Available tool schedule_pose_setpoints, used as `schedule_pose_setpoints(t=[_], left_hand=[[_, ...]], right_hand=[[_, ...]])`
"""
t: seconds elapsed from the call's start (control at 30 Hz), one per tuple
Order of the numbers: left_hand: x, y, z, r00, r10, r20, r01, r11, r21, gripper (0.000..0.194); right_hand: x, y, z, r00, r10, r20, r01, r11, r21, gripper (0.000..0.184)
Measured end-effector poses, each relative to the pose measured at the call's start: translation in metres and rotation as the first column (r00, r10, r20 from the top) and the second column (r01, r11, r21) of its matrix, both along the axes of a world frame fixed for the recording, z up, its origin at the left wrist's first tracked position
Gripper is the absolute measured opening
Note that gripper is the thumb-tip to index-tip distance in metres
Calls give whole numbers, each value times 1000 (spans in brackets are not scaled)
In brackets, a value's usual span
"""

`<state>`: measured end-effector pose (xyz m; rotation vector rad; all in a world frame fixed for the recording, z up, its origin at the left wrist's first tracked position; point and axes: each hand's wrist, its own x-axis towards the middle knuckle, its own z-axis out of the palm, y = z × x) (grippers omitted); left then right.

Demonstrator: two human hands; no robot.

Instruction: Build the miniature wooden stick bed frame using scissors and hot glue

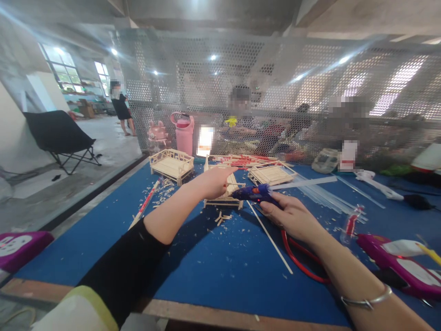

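Note:
My right hand [289, 214] is wrapped around a blue hot glue gun [257, 193], and a clear glue stick [306, 183] juts from its back end. The gun's nozzle points left at a small model bench [223, 201] made of thin wooden sticks. Over that bench, my left hand [217, 181] is closed with its fingertips pinched on a short thin wooden stick [237, 184], close to the nozzle. The hand hides much of the bench's middle. Small stick offcuts [222, 218] lie on the blue tabletop [193, 271] just in front.
A finished-looking model bench [172, 165] stands at left, a flat stick frame [270, 174] at right. Clear glue sticks [317, 195], a red cable [299, 255] and a purple device [396, 264] lie rightward. A perforated screen [206, 78] rises behind; people are beyond it.

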<state>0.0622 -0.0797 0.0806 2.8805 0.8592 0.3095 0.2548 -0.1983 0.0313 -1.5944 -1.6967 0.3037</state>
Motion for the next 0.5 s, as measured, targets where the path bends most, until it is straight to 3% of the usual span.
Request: schedule_pose_setpoints(t=[0.17,0.3,0.4,0.5], left_hand=[[0,-1,2,1000,9,-18,-9,1000,-7,73],[-2,-1,2,1000,19,-2,-19,1000,-2,69],[-3,-2,1,999,41,9,-41,999,-9,68],[-3,-1,0,999,38,24,-37,999,-38,69]], right_hand=[[8,-7,7,997,22,-75,-27,998,-63,45],[36,-6,23,993,-20,-118,15,999,-45,52],[63,15,38,985,-162,63,160,987,33,55],[83,48,47,910,-290,297,277,957,83,45]])
